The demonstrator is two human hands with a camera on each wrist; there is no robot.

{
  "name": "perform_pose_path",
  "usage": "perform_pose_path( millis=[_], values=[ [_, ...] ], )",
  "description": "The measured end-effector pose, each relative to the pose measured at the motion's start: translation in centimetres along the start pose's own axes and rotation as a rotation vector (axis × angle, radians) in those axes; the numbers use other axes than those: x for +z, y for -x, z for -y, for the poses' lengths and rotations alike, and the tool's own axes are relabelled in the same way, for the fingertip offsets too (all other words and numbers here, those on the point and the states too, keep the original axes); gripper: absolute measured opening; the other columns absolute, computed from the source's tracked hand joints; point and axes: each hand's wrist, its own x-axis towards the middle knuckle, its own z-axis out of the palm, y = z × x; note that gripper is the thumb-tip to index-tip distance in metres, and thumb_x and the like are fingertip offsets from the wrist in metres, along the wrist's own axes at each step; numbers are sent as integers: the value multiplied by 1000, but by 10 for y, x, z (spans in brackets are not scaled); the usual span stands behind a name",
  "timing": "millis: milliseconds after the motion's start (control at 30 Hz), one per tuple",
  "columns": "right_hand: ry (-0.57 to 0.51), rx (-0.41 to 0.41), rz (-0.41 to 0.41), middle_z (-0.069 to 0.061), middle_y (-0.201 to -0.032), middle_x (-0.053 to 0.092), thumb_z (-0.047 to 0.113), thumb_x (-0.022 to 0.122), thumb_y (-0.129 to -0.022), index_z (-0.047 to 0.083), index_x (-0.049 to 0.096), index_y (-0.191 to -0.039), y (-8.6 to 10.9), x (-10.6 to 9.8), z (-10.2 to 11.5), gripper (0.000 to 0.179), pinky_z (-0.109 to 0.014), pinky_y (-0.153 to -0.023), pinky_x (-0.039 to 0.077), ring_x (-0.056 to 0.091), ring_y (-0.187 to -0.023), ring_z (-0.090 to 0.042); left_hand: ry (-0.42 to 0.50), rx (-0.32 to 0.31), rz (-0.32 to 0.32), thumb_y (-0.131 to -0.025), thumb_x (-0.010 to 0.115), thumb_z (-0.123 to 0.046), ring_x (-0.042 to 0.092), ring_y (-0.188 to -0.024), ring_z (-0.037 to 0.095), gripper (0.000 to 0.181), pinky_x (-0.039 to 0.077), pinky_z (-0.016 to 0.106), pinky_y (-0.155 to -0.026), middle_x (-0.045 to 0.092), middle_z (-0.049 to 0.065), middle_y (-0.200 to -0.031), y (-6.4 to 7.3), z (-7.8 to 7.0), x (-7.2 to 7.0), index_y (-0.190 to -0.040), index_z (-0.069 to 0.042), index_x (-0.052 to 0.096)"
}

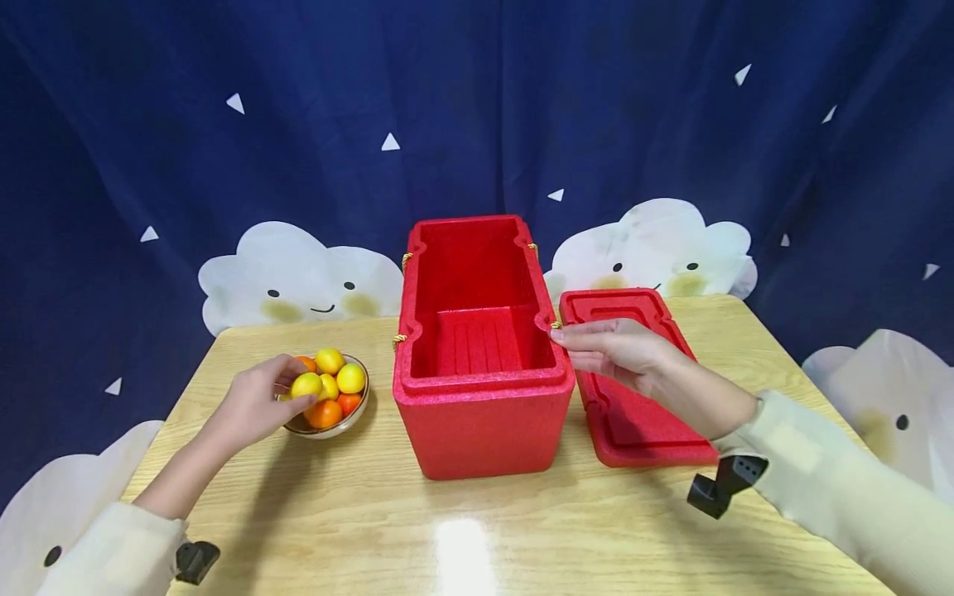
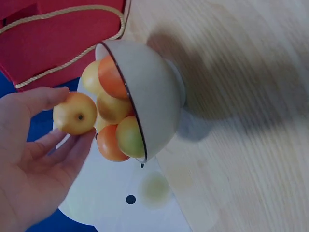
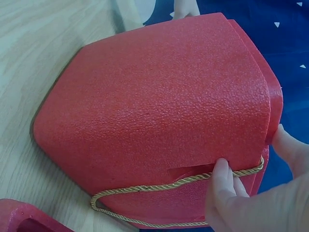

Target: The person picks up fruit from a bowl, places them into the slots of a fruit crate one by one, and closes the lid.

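My left hand (image 1: 256, 401) is at the left of the table and pinches a yellow lemon (image 2: 75, 114) between thumb and fingers. Just under it stands a pale bowl (image 2: 152, 92) with a dark rim, heaped with yellow and orange fruit (image 1: 324, 413). In the middle of the table, a deep red foam box (image 1: 484, 434) stands with its top uncovered and nothing inside. At its right wall, my right hand (image 1: 624, 352) grips the rim, thumb at the upper edge and fingers against the outer side, beside a gold rope handle (image 3: 159, 186).
A red lid (image 1: 648, 426) lies flat on the wooden table (image 1: 358, 505), right of the box and beneath my right forearm. Behind the table hangs a dark blue curtain (image 1: 462, 108) with white clouds and triangles. Black cameras are strapped at both wrists.
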Motion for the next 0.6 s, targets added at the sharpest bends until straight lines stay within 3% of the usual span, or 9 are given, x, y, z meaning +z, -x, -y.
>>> perform_pose_path(
  millis=[133, 300, 600],
  values=[
    [6, -1, 0, 14, -86, 72, 27, 63, -92, -6, 36, -143, 0, -1, 1, 67, -18, -81, 56, 72, -82, -3, 65, 1, -4, -82, 73, -14, 66, -94, 34, 34, 55, 49, -86, 68, 21, -104, -7, -1, 0, -109, 2, 60],
    [1, -6, 11, 14, -85, 72, 25, 62, -93, -7, 36, -143, -1, -2, 1, 65, -18, -80, 56, 72, -81, -2, 128, -40, 16, -84, 71, -17, 65, -102, 35, 35, 54, 50, -91, 66, 21, -111, -15, -4, 1, -113, 0, 59],
    [9, 0, -1, 15, -86, 71, 27, 62, -92, -6, 36, -143, -2, -1, -1, 66, -18, -82, 56, 71, -83, -1, 175, -92, 63, -87, 68, -27, 64, -106, 35, 42, 51, 48, -92, 66, 21, -115, -34, -15, -6, -119, -2, 59]
  ],
)
